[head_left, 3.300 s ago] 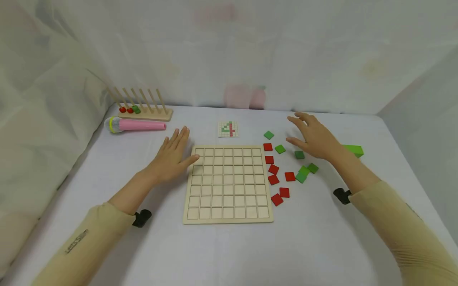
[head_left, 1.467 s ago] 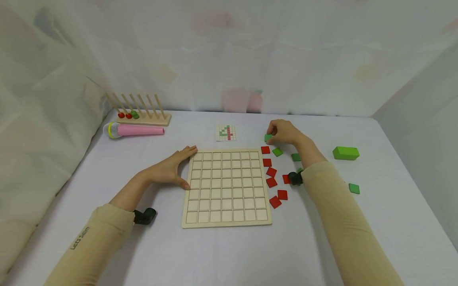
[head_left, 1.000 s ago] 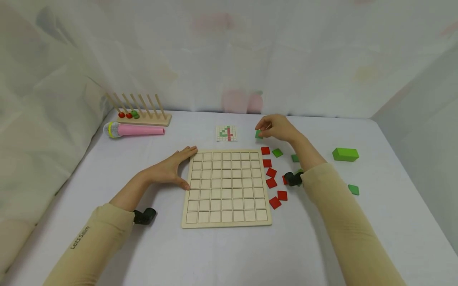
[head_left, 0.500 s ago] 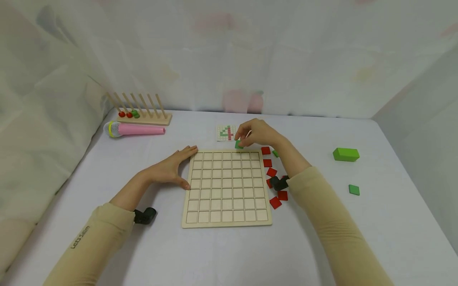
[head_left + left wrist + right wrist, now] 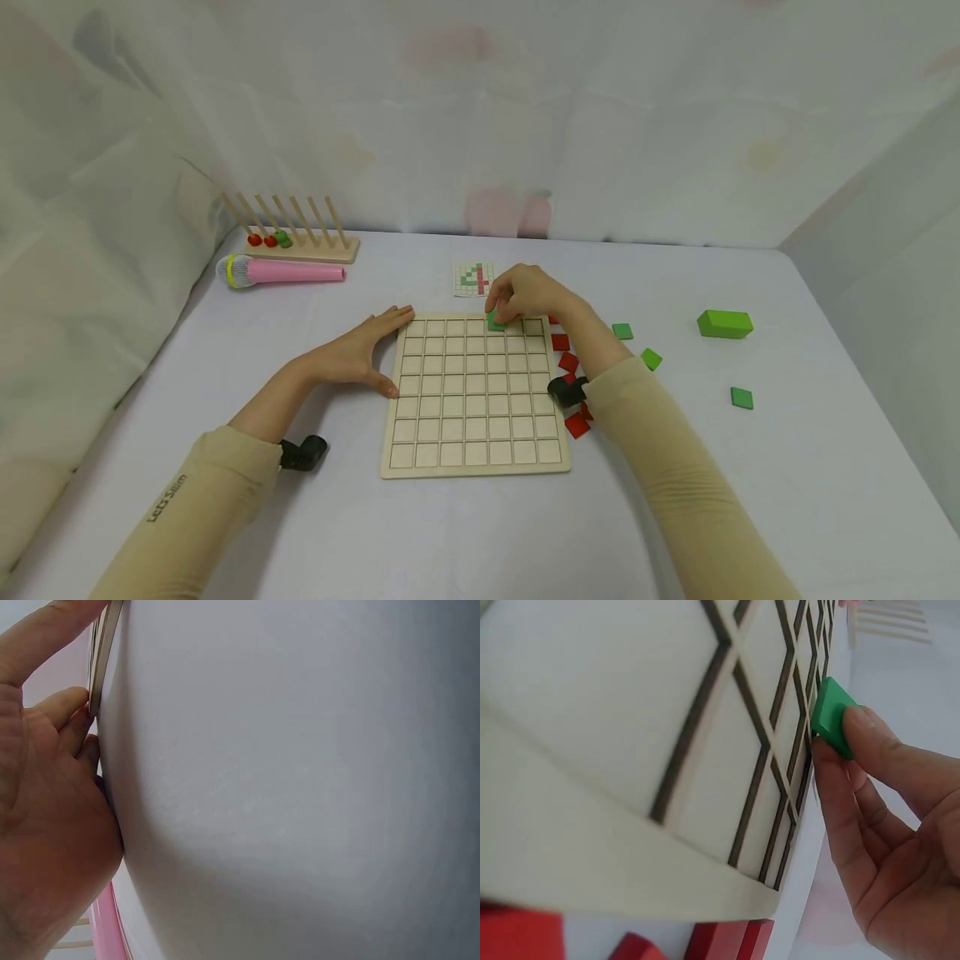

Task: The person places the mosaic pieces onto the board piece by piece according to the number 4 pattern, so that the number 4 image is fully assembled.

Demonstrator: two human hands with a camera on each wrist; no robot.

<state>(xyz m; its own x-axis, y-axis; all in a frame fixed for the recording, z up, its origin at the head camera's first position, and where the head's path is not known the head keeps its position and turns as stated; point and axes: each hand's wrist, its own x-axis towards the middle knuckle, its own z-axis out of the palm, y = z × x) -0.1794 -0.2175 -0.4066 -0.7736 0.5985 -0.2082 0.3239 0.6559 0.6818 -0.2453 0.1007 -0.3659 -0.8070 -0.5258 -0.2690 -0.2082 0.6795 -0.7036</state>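
Note:
A square wooden grid board [image 5: 476,385] lies flat on the white table, its cells bare apart from where my right hand is. My right hand [image 5: 531,292] pinches a green square tile [image 5: 494,322] between thumb and fingers over the far row of cells, right of the middle. Seen from the right wrist, the tile [image 5: 831,712] is tilted close over the grid. My left hand [image 5: 348,357] rests at the board's left edge, fingers extended to the far corner and thumb lower down. Just behind the board lies a small card [image 5: 471,280] with a red and green grid pattern.
Right of the board are several red tiles [image 5: 560,342], partly hidden by my right arm, and loose green tiles [image 5: 622,332]. A green block [image 5: 724,323] sits farther right. Back left are a pink toy microphone [image 5: 292,272] and a wooden peg stand [image 5: 322,252] with red and green beads.
My right hand came down, picked up a green tile from the table and carried it left to the board's far row. Earlier, my left hand settled against the board's left edge.

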